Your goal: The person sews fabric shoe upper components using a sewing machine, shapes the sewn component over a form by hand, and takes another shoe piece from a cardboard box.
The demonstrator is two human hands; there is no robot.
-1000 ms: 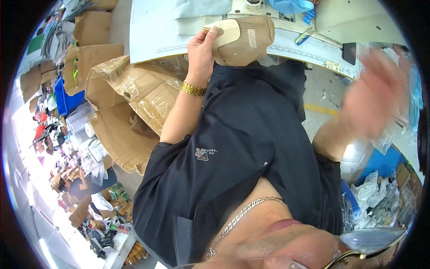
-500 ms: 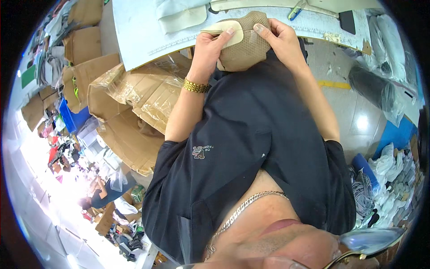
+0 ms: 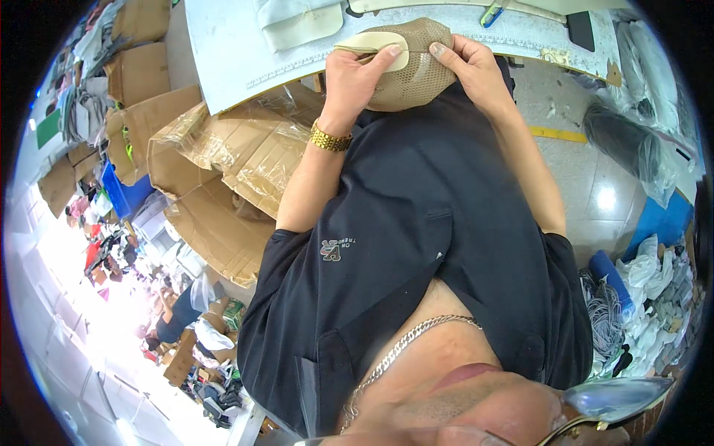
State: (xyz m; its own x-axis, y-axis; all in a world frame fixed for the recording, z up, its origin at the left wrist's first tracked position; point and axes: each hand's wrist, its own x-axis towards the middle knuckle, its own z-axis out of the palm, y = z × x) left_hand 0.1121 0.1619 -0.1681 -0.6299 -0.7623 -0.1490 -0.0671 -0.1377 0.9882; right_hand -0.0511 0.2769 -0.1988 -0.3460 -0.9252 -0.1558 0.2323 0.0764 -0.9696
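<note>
A piece of tan mesh fabric (image 3: 416, 74), bulging and folded, is held up between my two hands at the near edge of the worktable. At its left end lies a rounded cream patch (image 3: 393, 43), smooth and layered over the mesh. My left hand (image 3: 355, 80) is closed, its thumb pressing on the cream patch and its fingers underneath, mostly hidden. On the other side my right hand (image 3: 476, 68) pinches the right edge of the mesh between thumb and fingers. Whether the cream patch is fixed to the mesh I cannot tell.
On the white worktable (image 3: 223, 52) with a ruler scale lie pale cut sheets (image 3: 301, 26), a green cutter knife (image 3: 491, 15) and a dark flat block (image 3: 580, 31). Cardboard boxes (image 3: 223, 149) stand at the left. Plastic-wrapped rolls (image 3: 621, 141) are at the right. Far left, another person (image 3: 175, 312) is bent over.
The mesh piece has risen slightly toward the table and turned a little, its lower edge now more rounded. Both hands keep their hold, the left thumb shifting slightly right.
</note>
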